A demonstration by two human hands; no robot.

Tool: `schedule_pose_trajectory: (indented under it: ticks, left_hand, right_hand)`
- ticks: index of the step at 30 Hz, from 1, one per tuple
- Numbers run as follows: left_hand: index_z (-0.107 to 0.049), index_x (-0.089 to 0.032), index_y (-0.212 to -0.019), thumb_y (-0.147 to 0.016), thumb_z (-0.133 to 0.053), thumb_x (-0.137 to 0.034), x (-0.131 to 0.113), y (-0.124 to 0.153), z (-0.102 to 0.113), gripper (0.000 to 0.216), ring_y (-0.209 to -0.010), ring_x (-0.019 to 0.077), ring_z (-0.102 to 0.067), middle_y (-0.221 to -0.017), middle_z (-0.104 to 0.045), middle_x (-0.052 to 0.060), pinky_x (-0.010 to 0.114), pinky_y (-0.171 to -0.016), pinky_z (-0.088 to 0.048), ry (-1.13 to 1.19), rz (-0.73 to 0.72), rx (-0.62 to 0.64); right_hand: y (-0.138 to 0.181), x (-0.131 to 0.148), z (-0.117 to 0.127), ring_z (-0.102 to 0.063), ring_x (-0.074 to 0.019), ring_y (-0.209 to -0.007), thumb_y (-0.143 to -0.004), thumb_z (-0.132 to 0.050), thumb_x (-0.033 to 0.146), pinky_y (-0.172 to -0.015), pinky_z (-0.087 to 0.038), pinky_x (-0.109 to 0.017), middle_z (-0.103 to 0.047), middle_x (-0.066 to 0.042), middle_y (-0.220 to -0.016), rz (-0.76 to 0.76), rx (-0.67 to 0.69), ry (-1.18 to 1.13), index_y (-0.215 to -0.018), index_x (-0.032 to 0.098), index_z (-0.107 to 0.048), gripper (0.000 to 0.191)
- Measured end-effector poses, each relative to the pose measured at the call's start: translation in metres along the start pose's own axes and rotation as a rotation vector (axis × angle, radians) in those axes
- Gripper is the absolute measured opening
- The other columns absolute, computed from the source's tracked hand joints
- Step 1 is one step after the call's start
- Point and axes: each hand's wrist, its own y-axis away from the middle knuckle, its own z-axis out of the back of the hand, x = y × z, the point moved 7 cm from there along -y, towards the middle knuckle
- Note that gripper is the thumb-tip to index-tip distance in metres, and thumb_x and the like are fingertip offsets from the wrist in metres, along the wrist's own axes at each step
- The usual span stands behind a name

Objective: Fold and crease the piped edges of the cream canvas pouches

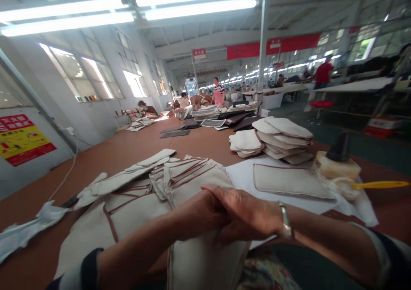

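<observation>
My left hand and my right hand meet above a cream leather-like panel at the near table edge. Both are closed on the panel, though most fingertips are hidden. The right hand, with a bracelet at its wrist, partly overlaps the left. Below my hands the panel hangs toward my lap. A loose pile of cream pieces with brown edges lies just beyond and to the left. One flat cream piece rests on white paper to the right.
Cream pieces stand in stacks at the back right. Near them are a tub with a black cone-shaped thing and a yellow-handled brush. Dark pieces lie farther along the brown table. Several people work beyond.
</observation>
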Motion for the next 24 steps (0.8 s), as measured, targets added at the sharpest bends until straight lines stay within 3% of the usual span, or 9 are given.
schedule_pose_trajectory:
  ticks: [3,5,9,12,14,17,19,21,24]
  left_hand:
    - [-0.065,-0.014,-0.069,-0.086,-0.062,-0.054,0.037,0.007,0.012,0.044,-0.051,0.0106,-0.035,-0.055,-0.045,-0.003,0.024,-0.048,-0.027,-0.018,0.117,0.082]
    - [-0.060,-0.014,-0.060,-0.082,-0.063,-0.062,0.062,0.021,0.025,0.053,-0.049,0.0093,-0.028,-0.051,-0.036,-0.005,0.024,-0.046,-0.022,-0.033,0.176,0.142]
    - [-0.069,-0.014,-0.076,-0.073,-0.068,-0.068,0.077,0.047,0.049,0.055,-0.062,0.0122,-0.041,-0.066,-0.051,-0.002,0.021,-0.056,-0.033,0.010,0.199,0.210]
    - [-0.072,-0.015,-0.098,-0.065,-0.083,-0.054,0.061,0.061,0.060,0.052,-0.081,0.0181,-0.054,-0.086,-0.064,0.002,0.022,-0.073,-0.042,0.047,0.176,0.197]
    - [-0.072,-0.014,-0.100,-0.066,-0.086,-0.044,0.047,0.066,0.063,0.048,-0.083,0.0180,-0.054,-0.089,-0.065,0.003,0.022,-0.073,-0.043,0.107,0.152,0.137]
    - [-0.069,-0.012,-0.089,-0.069,-0.085,-0.040,0.035,0.066,0.055,0.038,-0.067,0.0111,-0.046,-0.074,-0.057,-0.002,0.018,-0.059,-0.035,0.206,0.102,0.003]
    - [-0.067,-0.012,-0.089,-0.072,-0.082,-0.039,0.036,0.063,0.038,0.036,-0.065,0.0096,-0.042,-0.071,-0.053,-0.004,0.017,-0.057,-0.032,0.236,0.088,-0.023]
    - [-0.067,-0.013,-0.098,-0.074,-0.081,-0.035,0.040,0.058,0.016,0.036,-0.067,0.0103,-0.044,-0.075,-0.056,-0.003,0.018,-0.059,-0.035,0.260,0.104,0.008]
    - [-0.067,-0.014,-0.097,-0.075,-0.080,-0.031,0.039,0.052,-0.005,0.031,-0.070,0.0113,-0.047,-0.080,-0.058,-0.002,0.020,-0.062,-0.037,0.320,0.081,0.034]
  right_hand:
    - [-0.001,-0.032,-0.035,-0.059,-0.0151,-0.068,-0.067,-0.084,0.033,-0.060,-0.045,-0.023,-0.066,0.000,-0.075,-0.119,0.069,-0.075,-0.088,0.013,-0.068,0.033]
    - [0.002,-0.047,-0.042,-0.054,-0.0113,-0.062,-0.074,-0.079,0.027,-0.056,-0.041,-0.020,-0.061,0.002,-0.066,-0.111,0.107,-0.133,-0.074,0.012,-0.067,0.019]
    - [0.004,-0.046,-0.016,-0.057,-0.0127,-0.070,-0.083,-0.074,0.033,-0.065,-0.044,-0.023,-0.063,0.000,-0.074,0.002,0.123,-0.245,-0.079,0.012,-0.067,0.022]
    - [0.001,-0.040,0.019,-0.060,-0.0154,-0.079,-0.087,-0.070,0.033,-0.074,-0.047,-0.028,-0.064,-0.004,-0.081,0.103,0.036,-0.288,-0.080,0.012,-0.066,0.022]
    - [-0.001,-0.043,0.035,-0.061,-0.0171,-0.085,-0.087,-0.069,0.032,-0.080,-0.047,-0.032,-0.064,-0.005,-0.085,0.159,-0.031,-0.273,-0.079,0.013,-0.064,0.021]
    - [0.000,-0.054,0.036,-0.060,-0.0177,-0.087,-0.088,-0.068,0.032,-0.081,-0.048,-0.033,-0.064,-0.006,-0.085,0.157,0.005,-0.114,-0.075,0.014,-0.065,0.023]
    - [0.003,-0.052,0.028,-0.060,-0.0189,-0.091,-0.087,-0.069,0.032,-0.083,-0.048,-0.034,-0.066,-0.008,-0.092,0.145,0.075,0.019,-0.080,0.014,-0.069,0.020]
    - [0.010,-0.036,0.020,-0.060,-0.0209,-0.101,-0.086,-0.070,0.031,-0.090,-0.048,-0.035,-0.066,-0.011,-0.107,0.143,0.107,0.043,-0.103,0.015,-0.069,0.024]
    - [0.019,-0.005,0.007,-0.061,-0.0198,-0.104,-0.090,-0.063,0.025,-0.090,-0.049,-0.032,-0.064,-0.011,-0.118,0.069,0.109,-0.093,-0.129,0.015,-0.055,0.041]
